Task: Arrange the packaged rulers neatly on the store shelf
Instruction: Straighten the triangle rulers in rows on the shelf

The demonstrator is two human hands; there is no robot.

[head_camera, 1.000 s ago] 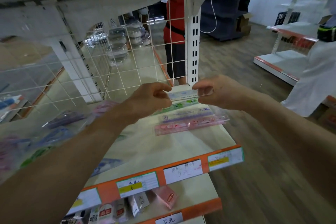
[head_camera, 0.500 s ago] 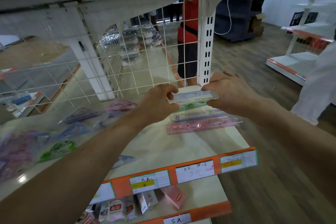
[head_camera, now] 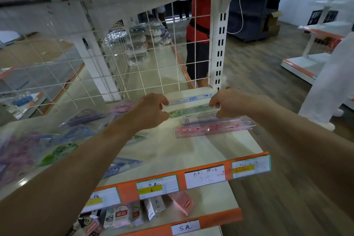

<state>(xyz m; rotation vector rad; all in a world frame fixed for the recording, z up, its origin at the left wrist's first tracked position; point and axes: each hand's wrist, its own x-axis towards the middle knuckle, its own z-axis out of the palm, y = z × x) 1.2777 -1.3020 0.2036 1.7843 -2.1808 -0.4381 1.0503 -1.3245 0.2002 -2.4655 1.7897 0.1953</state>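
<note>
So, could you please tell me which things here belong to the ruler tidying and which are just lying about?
Job: left hand and right hand pinching the blue ruler; green ruler, purple ruler and pink ruler lined up nearer; shelf.
Lying about: small boxes on the lower shelf; clear containers behind the wire grid; price labels.

The person's bare left hand [head_camera: 151, 111] and bare right hand [head_camera: 228, 103] join long, slim forearms (uncovered as far as the picture's edge shows).

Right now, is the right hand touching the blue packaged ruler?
Touching. Head view shows the right hand pinching the right end of the blue packaged ruler.
</note>
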